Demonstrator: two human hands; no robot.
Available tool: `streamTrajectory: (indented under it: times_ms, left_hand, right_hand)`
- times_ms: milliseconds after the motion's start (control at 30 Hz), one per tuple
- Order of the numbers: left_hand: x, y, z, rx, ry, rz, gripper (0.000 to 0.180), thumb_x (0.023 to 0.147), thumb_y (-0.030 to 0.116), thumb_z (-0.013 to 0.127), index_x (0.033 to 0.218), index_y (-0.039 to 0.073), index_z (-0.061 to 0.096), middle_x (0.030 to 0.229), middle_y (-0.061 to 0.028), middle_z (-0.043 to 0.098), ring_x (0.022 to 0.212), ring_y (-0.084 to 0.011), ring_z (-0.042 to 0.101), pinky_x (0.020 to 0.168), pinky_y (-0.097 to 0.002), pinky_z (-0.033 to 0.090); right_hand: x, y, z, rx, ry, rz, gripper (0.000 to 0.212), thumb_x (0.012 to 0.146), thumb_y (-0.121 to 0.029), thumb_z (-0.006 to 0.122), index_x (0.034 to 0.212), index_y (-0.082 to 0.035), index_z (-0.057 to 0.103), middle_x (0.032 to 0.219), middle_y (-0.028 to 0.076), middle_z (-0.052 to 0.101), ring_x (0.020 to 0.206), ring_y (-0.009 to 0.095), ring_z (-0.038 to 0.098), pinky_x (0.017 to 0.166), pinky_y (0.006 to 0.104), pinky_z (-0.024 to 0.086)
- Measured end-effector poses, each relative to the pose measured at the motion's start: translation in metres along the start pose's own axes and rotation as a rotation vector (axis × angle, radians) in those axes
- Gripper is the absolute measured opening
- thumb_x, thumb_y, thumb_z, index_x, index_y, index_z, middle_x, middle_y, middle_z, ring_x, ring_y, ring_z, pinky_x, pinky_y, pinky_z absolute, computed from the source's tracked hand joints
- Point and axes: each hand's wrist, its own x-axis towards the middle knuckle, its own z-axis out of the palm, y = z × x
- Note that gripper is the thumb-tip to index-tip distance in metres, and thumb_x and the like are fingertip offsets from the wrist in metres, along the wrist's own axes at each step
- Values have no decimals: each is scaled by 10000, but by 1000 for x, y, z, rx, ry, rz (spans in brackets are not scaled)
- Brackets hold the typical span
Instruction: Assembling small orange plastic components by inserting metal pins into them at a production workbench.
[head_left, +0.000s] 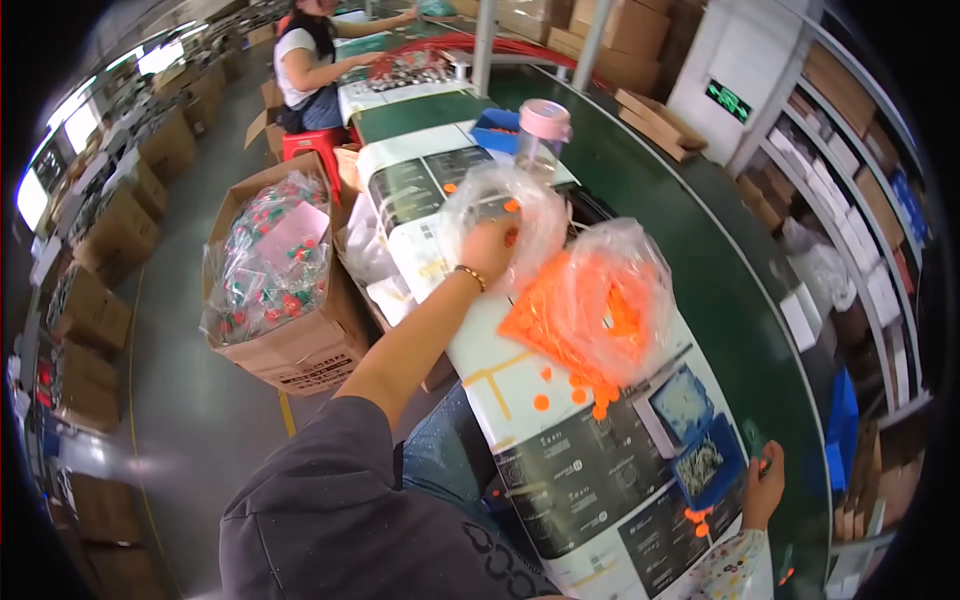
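Observation:
My left hand (pixel 487 248) reaches into a see-through plastic bag (pixel 545 200) with a few small orange pieces (pixel 512 206) in it. Its fingers look curled, though plastic and the hand itself partly hide them. Next to it sits a fuller plastic bag (pixel 600 300) packed with orange pieces. Loose orange discs (pixel 579 396) have spilled at its near side. Far to the right, by the green belt, my right hand (pixel 764 488) has its fingers closed at a small greenish piece (pixel 752 436), too blurred to name. A blue tray (pixel 728 480) of small metallic parts lies beside that hand.
A second blue tray (pixel 682 405) holds pale pieces. Behind the bags stand a pink-lidded bottle (pixel 543 135) and a blue bin (pixel 495 130). The green conveyor belt (pixel 740 300) runs along the right. A carton (pixel 290 365) of bagged parts stands left. A co-worker (pixel 305 70) sits beyond.

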Motion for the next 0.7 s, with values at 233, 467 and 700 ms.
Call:
streamTrajectory:
  times_ms: [233, 467, 700]
  left_hand:
    - [-9, 10, -22, -27, 35, -11, 171, 766, 131, 610, 932, 119, 650, 853, -169, 624, 827, -343, 604, 734, -423, 488]
    - [-3, 15, -25, -26, -34, -97, 194, 776, 170, 635, 959, 105, 649, 904, -162, 616, 845, -339, 605, 748, -401, 491]
    - [-3, 11, -21, -59, -29, -62, 193, 781, 176, 633, 967, 127, 651, 881, -153, 615, 870, -327, 601, 747, -403, 492]
  right_hand:
    - [74, 78, 29, -525, -500, -81, 375, 769, -20, 621, 1139, -35, 563, 1102, 174, 613, 1023, 331, 596, 853, 404, 466]
    - [85, 75, 38, -469, -489, -14, 303, 779, -59, 614, 1079, -23, 590, 1022, 184, 614, 925, 327, 608, 793, 386, 478]
    - [93, 60, 23, -358, -177, 52, 358, 781, -37, 641, 1133, -31, 578, 974, 124, 596, 875, 249, 584, 732, 342, 475]
